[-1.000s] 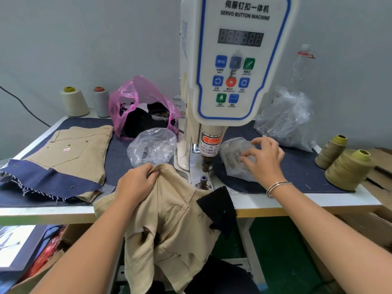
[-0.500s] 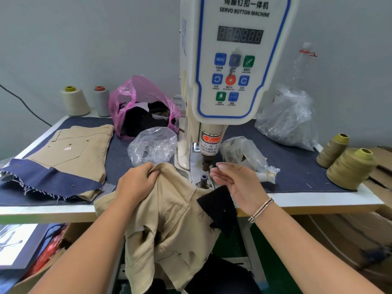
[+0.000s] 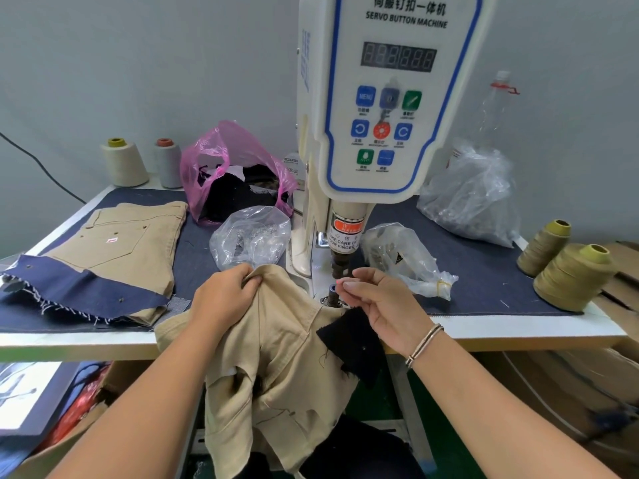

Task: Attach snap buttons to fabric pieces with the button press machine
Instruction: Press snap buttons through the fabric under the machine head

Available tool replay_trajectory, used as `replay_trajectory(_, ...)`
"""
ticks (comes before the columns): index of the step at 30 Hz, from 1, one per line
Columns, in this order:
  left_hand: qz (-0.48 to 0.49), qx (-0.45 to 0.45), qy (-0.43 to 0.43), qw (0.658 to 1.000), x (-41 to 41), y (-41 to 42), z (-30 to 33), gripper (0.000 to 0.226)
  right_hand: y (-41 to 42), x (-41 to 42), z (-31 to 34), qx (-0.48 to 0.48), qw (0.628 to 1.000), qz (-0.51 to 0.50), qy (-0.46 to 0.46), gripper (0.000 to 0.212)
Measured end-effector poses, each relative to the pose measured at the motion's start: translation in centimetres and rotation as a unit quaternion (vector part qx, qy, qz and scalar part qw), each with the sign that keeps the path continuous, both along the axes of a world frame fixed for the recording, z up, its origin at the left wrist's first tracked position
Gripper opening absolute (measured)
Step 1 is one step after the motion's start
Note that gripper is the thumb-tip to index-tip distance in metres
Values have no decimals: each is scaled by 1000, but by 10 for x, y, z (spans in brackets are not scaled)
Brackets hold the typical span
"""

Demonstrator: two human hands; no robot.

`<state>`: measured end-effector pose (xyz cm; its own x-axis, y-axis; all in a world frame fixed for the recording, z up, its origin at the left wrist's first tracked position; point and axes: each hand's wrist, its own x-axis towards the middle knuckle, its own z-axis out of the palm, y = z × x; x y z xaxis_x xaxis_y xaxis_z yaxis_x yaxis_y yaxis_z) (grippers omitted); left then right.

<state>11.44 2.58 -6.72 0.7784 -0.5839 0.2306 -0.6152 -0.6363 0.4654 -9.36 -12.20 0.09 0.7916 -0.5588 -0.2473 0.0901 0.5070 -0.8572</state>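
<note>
So the setup is a white-edged worktable [image 3: 103, 344] covered in dark navy denim cloth, pushed up against a plain pale grey wall [image 3: 138, 63]. Far left there's a folded khaki garment with a navy denim scrap over it [image 3: 114, 247], and behind it two thread cones, cream [image 3: 123, 162] and grey [image 3: 168, 164]. Next a pink plastic bag with dark stuff inside [image 3: 235, 174], then a clear bag of metal snap parts [image 3: 250, 236]. The left hand [image 3: 224, 295] is clenched on a fold of the tan fabric piece [image 3: 276, 357], which hangs off the table's front edge just left of the lower die [image 3: 332, 293]. The white servo button machine [image 3: 387, 98] stands in the middle. The right hand [image 3: 383, 305] pinches something tiny right beside the die, can't tell what. Further right: a crumpled clear bag [image 3: 473, 198] and two olive thread cones [image 3: 570, 274].
</note>
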Motion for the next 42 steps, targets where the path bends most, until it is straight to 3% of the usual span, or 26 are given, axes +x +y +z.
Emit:
replay_trajectory(25, 5, -6, 9, 1000, 0, 0, 0, 34, 16, 8, 11, 258, 965, -49, -25, 20)
replay_trajectory(34, 6, -1, 5, 1000, 1, -1, 0, 29, 23, 11, 12, 256, 964, -75, 16, 20)
replay_trajectory(38, 6, 2, 5, 1000, 1, -1, 0, 29, 25, 10, 13, 276, 958, -73, -6, 18)
replay_trajectory(42, 6, 0, 7, 1000, 1, -1, 0, 28, 29, 6, 13, 306, 949, -65, -35, 32)
